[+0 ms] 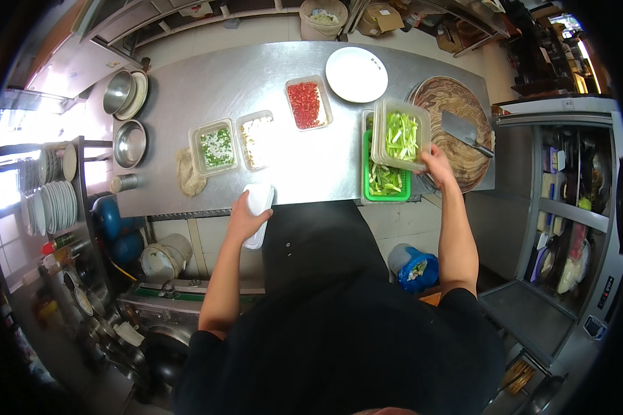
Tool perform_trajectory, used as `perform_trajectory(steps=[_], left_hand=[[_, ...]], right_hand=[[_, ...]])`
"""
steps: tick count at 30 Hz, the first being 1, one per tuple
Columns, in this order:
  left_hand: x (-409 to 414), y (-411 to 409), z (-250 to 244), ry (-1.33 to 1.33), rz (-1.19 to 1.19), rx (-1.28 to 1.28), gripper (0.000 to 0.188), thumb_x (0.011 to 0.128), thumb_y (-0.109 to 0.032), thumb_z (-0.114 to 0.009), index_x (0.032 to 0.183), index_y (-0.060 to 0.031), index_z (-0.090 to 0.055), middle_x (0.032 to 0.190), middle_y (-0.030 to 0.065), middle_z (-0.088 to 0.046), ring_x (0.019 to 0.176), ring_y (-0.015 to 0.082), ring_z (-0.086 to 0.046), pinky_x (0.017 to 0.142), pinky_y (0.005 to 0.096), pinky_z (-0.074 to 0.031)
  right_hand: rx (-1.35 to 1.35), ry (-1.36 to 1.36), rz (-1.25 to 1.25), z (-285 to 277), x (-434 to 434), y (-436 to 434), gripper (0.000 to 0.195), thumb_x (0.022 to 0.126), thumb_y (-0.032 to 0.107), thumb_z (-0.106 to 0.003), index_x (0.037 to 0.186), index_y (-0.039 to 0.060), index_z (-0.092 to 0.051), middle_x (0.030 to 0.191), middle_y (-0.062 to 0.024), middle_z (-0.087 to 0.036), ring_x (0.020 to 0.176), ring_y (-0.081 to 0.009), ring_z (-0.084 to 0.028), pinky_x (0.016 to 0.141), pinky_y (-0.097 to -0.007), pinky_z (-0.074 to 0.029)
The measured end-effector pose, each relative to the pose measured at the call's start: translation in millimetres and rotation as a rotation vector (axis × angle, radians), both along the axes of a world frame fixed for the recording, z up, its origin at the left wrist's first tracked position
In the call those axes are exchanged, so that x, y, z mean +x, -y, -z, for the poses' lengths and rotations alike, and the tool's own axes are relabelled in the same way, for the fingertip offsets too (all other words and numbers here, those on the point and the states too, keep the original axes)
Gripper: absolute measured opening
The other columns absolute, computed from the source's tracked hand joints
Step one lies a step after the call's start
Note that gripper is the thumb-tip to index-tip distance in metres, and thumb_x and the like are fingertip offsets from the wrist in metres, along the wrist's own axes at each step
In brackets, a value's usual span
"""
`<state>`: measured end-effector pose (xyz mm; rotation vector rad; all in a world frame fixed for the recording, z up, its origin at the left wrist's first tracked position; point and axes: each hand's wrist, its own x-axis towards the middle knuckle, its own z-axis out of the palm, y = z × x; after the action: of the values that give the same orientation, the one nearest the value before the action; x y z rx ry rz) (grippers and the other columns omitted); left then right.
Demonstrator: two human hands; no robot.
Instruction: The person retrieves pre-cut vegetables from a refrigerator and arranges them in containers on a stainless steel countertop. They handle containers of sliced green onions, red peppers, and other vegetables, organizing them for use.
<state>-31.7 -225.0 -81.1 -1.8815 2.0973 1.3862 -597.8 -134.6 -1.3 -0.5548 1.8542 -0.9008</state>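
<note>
My left hand (pixel 243 222) grips some white plastic lids (pixel 260 198), seemingly stacked, at the front edge of the steel table (pixel 187 91). On the right, my right hand (pixel 438 167) holds the near right corner of a clear plastic container (pixel 420 116). Cut green stalks (pixel 401 136) lie inside it. Beneath and partly hidden by it is a green plastic basket (pixel 366 179) holding more cut greens (pixel 384 181). Left of centre are a tub of chopped green herbs (pixel 217 148) and a tub of pale chopped pieces (pixel 255 137), blurred by glare. Farther back is a tub of chopped red pieces (pixel 305 105).
A cleaver (pixel 459 128) lies on a round wooden chopping block (pixel 436 96) at right. White plates (pixel 356 74) sit at the back. A cloth (pixel 188 176) and steel bowls (pixel 130 144) are at left. A blue-lined bin (pixel 415 270) stands below; an open fridge (pixel 571 207) flanks the right.
</note>
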Motion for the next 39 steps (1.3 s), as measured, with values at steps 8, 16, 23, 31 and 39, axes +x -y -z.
perform_trajectory(steps=[8,16,23,31,39], left_hand=[[8,-23,-19,0.006,-0.095,0.060,0.103,0.073,-0.049,-0.084,0.151,0.0017,-0.038,0.145,0.0284,-0.047,0.136,0.0421,-0.045,0.115,0.0458,-0.038],[87,-24,-42,0.102,-0.227,0.156,0.103,0.074,-0.049,-0.083,0.152,-0.0013,-0.036,0.147,0.0297,-0.042,0.137,0.0427,-0.045,0.113,0.0464,-0.040],[200,18,-28,-0.002,-0.295,0.116,0.102,0.074,-0.044,-0.085,0.152,-0.0009,-0.036,0.146,0.0298,-0.042,0.134,0.0438,-0.047,0.112,0.0482,-0.042],[279,95,-40,0.018,-0.306,0.153,0.100,0.075,-0.043,-0.084,0.152,-0.0021,-0.036,0.145,0.0309,-0.043,0.133,0.0453,-0.047,0.110,0.0494,-0.042],[280,165,-40,-0.138,-0.193,0.162,0.101,0.077,-0.042,-0.083,0.154,-0.0033,-0.032,0.149,0.0283,-0.041,0.138,0.0426,-0.044,0.114,0.0472,-0.039]], right_hand=[[-0.212,-0.093,-0.211,2,99,185,0.035,0.090,0.012,-0.062,0.122,-0.0024,-0.059,0.102,-0.0129,-0.069,0.082,-0.0199,-0.070,0.061,-0.0324,-0.061],[-0.078,0.003,-0.241,81,299,317,0.038,0.087,0.018,-0.069,0.116,-0.0050,-0.057,0.088,-0.0151,-0.072,0.054,-0.0215,-0.069,0.049,-0.0319,-0.055],[-0.067,-0.465,-0.291,140,402,387,0.034,0.083,0.029,-0.068,0.100,0.0009,-0.060,0.087,-0.0203,-0.072,0.068,-0.0319,-0.072,0.071,-0.0428,-0.058],[-0.191,-0.705,-0.361,125,421,386,0.035,0.084,0.034,-0.064,0.077,0.0002,-0.066,0.085,-0.0194,-0.072,0.080,-0.0396,-0.069,0.077,-0.0448,-0.055],[-0.288,-0.260,-0.020,124,326,372,0.018,0.089,0.017,-0.066,0.094,-0.0005,-0.063,0.078,-0.0114,-0.067,0.061,-0.0185,-0.067,0.052,-0.0327,-0.061]])
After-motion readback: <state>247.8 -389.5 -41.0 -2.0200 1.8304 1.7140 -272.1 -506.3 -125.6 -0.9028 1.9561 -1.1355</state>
